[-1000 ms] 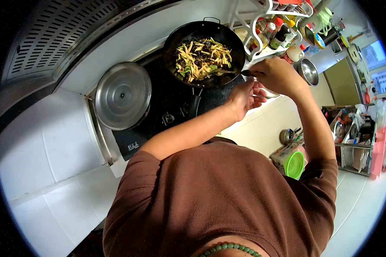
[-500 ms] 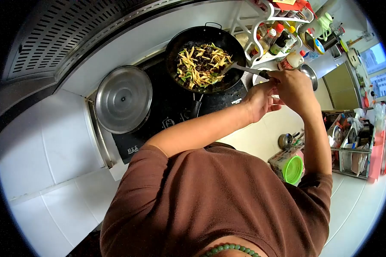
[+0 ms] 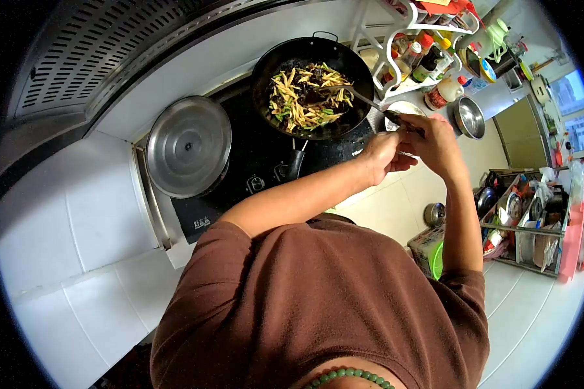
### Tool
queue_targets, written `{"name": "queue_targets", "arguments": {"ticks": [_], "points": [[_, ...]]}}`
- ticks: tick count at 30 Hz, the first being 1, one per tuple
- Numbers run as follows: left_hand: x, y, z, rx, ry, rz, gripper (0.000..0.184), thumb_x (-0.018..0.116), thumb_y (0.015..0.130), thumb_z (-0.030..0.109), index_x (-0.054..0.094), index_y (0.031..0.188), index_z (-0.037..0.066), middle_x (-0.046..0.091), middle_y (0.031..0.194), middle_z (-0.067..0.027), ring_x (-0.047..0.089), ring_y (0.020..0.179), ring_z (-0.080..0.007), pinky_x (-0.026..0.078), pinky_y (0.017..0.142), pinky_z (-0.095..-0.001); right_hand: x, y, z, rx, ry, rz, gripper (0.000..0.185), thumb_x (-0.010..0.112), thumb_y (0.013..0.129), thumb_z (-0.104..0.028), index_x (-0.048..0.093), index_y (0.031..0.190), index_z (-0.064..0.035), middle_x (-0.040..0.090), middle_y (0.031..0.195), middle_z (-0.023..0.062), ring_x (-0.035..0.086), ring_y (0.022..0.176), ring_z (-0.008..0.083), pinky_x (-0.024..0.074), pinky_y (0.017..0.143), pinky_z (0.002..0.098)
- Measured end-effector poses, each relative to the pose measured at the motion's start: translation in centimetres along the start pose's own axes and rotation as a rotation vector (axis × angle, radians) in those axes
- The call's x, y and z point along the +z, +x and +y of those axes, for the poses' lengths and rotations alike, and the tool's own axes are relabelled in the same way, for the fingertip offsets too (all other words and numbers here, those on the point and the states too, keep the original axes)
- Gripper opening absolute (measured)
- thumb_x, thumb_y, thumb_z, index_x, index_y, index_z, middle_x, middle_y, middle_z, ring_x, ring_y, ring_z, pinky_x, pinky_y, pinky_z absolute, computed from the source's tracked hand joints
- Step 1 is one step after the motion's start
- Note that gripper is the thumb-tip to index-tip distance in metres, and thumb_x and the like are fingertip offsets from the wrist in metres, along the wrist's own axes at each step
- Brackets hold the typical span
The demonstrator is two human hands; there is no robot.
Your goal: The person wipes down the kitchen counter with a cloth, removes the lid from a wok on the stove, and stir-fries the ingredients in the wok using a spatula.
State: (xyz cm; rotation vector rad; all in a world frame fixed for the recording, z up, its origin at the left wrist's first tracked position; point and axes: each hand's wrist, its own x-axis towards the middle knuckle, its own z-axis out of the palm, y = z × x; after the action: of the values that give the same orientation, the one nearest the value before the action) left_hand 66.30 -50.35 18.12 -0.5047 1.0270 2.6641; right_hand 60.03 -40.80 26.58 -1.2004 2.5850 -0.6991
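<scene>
A black wok (image 3: 363, 71) holds yellow strips, green pieces and dark shreds of food (image 3: 305, 97). My right hand (image 3: 438, 139) is closed around the dark handle of a metal spatula (image 3: 363, 98), whose blade rests among the food on the wok's right side. Close against it, my left hand (image 3: 386, 155) is curled at the handle's lower part, its fingers partly hidden by the right hand. The wok's black handle (image 3: 294, 165) points back toward my body.
A round metal lid (image 3: 188, 146) covers the left side of the black cooktop (image 3: 240, 149). Right of the wok are a white bowl (image 3: 405, 107), a sauce bottle (image 3: 444, 94), a steel bowl (image 3: 469, 118) and a white rack (image 3: 388, 52) of bottles. A range hood (image 3: 104, 52) hangs upper left.
The spatula blade has moved from the wok's right edge further up and in over the food. Both hands have shifted slightly down and left, the right hand more.
</scene>
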Motion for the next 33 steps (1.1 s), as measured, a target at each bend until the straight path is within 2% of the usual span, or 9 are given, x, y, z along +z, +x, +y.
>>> {"name": "queue_targets", "arguments": {"ticks": [5,8,12,15,19,23,26,30,33], "points": [[-1.0,0.7,-1.1,-0.089,-0.016,0.021,0.028,0.039,0.091,0.035,0.057,0.091,0.013,0.062,0.084,-0.0027,0.061,0.072,-0.0183,0.047,0.065,-0.0289,2.8,0.4,2.1,-0.001,-0.048,-0.037,0.031,0.055,0.070,-0.006,0.062,0.101,-0.0051,0.061,0.085,0.0208,0.062,0.077,0.0343,0.0484,0.069,0.0375],[-2.1,1.4,-1.8,-0.061,-0.082,0.127,0.032,0.037,0.091,0.040,0.056,0.089,0.014,0.061,0.080,-0.0026,0.060,0.068,-0.0164,0.049,0.057,-0.0271,4.1,0.9,1.9,-0.006,-0.058,0.020,0.034,0.052,0.069,-0.005,0.063,0.101,-0.0063,0.061,0.083,0.0214,0.060,0.078,0.0363,0.0482,0.073,0.0405],[-2.0,-0.8,-0.8,-0.017,-0.064,0.073,0.031,0.037,0.092,0.040,0.054,0.091,0.014,0.060,0.080,-0.0017,0.060,0.069,-0.0163,0.049,0.062,-0.0284,3.4,0.1,0.5,-0.042,-0.019,0.066,0.034,0.053,0.071,-0.008,0.062,0.104,-0.0079,0.061,0.081,0.0214,0.061,0.076,0.0354,0.0487,0.070,0.0409],[-2.8,-1.8,-0.4,0.028,-0.115,0.086,0.022,0.045,0.090,0.035,0.054,0.089,0.015,0.059,0.082,-0.0014,0.057,0.075,-0.0157,0.046,0.063,-0.0293,4.0,0.5,-0.5,-0.052,-0.039,0.058,0.033,0.053,0.072,-0.010,0.062,0.104,-0.0099,0.061,0.080,0.0206,0.061,0.074,0.0354,0.0487,0.068,0.0420],[-5.4,-0.5,0.2,0.082,-0.177,0.190,0.027,0.035,0.092,0.033,0.052,0.100,0.014,0.058,0.092,-0.0026,0.057,0.082,-0.0162,0.051,0.070,-0.0337,7.9,3.4,-0.8,-0.114,-0.096,0.070,0.036,0.054,0.070,-0.007,0.062,0.105,-0.0110,0.062,0.081,0.0197,0.061,0.075,0.0353,0.0485,0.067,0.0421],[-8.0,0.2,0.2,0.025,-0.160,0.258,0.026,0.037,0.092,0.036,0.054,0.096,0.017,0.059,0.088,0.0013,0.057,0.077,-0.0133,0.050,0.068,-0.0293,10.0,5.0,-1.0,-0.050,-0.177,-0.033,0.041,0.054,0.067,-0.006,0.061,0.107,-0.0122,0.062,0.084,0.0191,0.061,0.079,0.0341,0.0496,0.068,0.0421],[-7.8,-0.6,-0.5,0.025,-0.149,0.149,0.025,0.040,0.091,0.037,0.054,0.095,0.017,0.059,0.086,0.0019,0.057,0.075,-0.0127,0.049,0.064,-0.0287,8.3,3.1,-2.0,-0.071,-0.188,-0.001,0.041,0.053,0.067,-0.006,0.061,0.108,-0.0119,0.062,0.083,0.0192,0.061,0.078,0.0349,0.0494,0.067,0.0425],[-5.9,-3.0,-1.0,0.013,-0.183,0.103,0.019,0.042,0.089,0.032,0.053,0.088,0.016,0.054,0.076,0.0013,0.052,0.061,-0.0127,0.045,0.054,-0.0256,7.2,0.7,-2.4,-0.076,-0.131,-0.041,0.039,0.054,0.068,-0.007,0.061,0.107,-0.0112,0.062,0.084,0.0185,0.061,0.075,0.0354,0.0487,0.065,0.0432],[-6.8,-2.6,-2.1,-0.009,-0.153,0.164,0.019,0.041,0.090,0.029,0.053,0.090,0.015,0.057,0.080,0.0015,0.054,0.068,-0.0119,0.046,0.057,-0.0282,8.9,0.8,-1.8,-0.067,-0.195,-0.057,0.040,0.055,0.068,-0.008,0.060,0.108,-0.0125,0.062,0.085,0.0180,0.060,0.076,0.0349,0.0487,0.066,0.0431]]}}
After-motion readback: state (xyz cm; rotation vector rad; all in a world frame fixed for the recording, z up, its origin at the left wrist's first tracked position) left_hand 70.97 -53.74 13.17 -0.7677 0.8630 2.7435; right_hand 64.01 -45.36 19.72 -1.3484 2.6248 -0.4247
